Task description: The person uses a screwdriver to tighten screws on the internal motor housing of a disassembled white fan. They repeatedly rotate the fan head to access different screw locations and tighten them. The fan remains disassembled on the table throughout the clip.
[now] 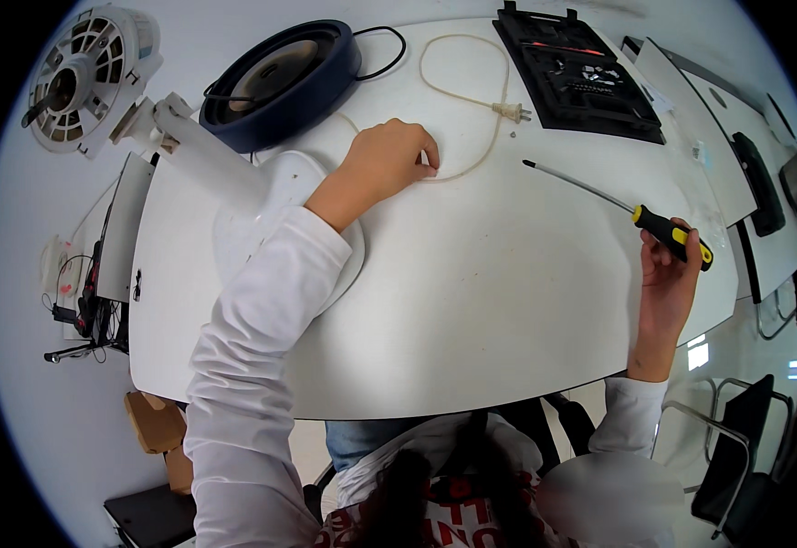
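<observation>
My right hand [668, 274] holds a screwdriver [663, 230] by its black-and-yellow handle, over the right side of the table. The shaft slants up to the left, its dark tip above the tabletop. My left hand [388, 163] is closed near the middle of the far half, fingertips down at the pale power cord [458, 175]. Whatever they pinch, if anything, is hidden. Under my left forearm stands a white fan stand [211, 164] with a round base [348, 269]. Its motor head [88, 82], with a vented white housing, leans out at the far left.
A dark blue round ring-shaped object [344, 59] with a black cable lies at the back left. The cord's plug [511, 111] rests near a small grey piece [513, 135]. An open black tool case [590, 82] lies at the back right. Chairs [736, 447] stand beyond the table [471, 338].
</observation>
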Demonstrator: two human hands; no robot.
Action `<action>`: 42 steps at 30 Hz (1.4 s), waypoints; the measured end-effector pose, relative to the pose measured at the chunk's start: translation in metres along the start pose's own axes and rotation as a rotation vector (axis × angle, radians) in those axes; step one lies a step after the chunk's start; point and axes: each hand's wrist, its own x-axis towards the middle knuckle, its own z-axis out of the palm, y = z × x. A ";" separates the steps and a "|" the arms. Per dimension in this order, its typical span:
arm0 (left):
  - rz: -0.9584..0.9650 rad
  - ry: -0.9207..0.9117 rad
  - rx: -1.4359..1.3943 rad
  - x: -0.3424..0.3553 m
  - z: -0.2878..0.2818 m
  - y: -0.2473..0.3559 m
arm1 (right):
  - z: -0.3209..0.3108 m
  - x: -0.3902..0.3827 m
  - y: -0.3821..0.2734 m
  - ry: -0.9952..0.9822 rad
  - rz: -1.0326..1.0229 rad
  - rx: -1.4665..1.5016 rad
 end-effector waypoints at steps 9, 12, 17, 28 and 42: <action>0.085 0.110 0.084 -0.002 0.015 0.000 | -0.001 0.000 -0.001 -0.021 0.010 -0.041; 0.122 0.232 0.126 -0.007 0.014 0.000 | -0.003 0.000 0.001 -0.031 0.006 -0.039; 0.054 0.204 -0.131 -0.034 -0.034 0.016 | -0.006 -0.012 0.005 -0.136 0.051 0.130; -0.153 0.310 -0.989 -0.146 -0.067 -0.006 | 0.047 -0.074 0.010 -0.258 0.043 0.130; -0.209 0.524 -1.780 -0.185 -0.059 0.019 | 0.106 -0.112 0.019 -0.398 -0.190 -0.033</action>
